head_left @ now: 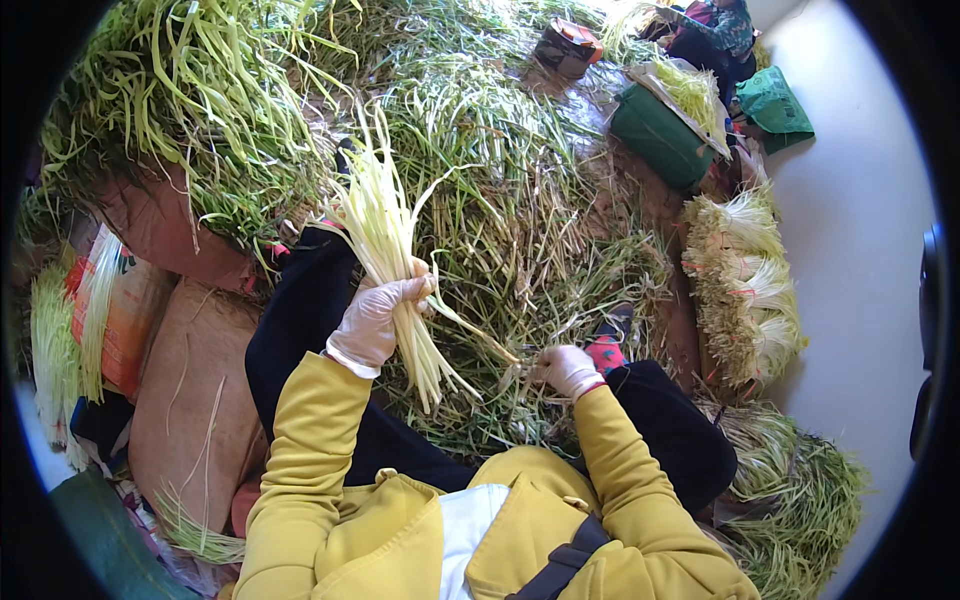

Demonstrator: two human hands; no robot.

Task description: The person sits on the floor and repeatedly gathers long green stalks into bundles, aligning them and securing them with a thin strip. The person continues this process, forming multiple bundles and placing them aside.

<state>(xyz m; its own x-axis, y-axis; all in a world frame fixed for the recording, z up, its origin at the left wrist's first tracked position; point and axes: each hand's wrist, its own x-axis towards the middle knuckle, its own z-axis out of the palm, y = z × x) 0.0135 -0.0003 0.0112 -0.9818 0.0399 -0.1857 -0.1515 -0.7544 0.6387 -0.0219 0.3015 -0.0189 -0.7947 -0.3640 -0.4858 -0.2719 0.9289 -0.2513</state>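
My left hand (381,319), in a pale thin glove, is closed round a bundle of pale yellow-green leafy stalks (382,217), held upright with the leaves fanning away from me. One stalk (469,328) slants out of the bundle towards my right hand. My right hand (566,371), also gloved, is closed near that stalk's brownish lower end. Its fingertips are bent inwards, so whether they pinch the stalk or its peelings cannot be told. Beneath both hands lies a thick layer of loose green leaves and dry stalk waste (510,225).
A tall heap of leafy stalks (187,97) stands at upper left. Tied bundles (750,285) line the white wall (855,225) at right, with another pile (802,495) below. Further off are a green wrapped bale (660,135), a dark box (568,49) and another person (716,37).
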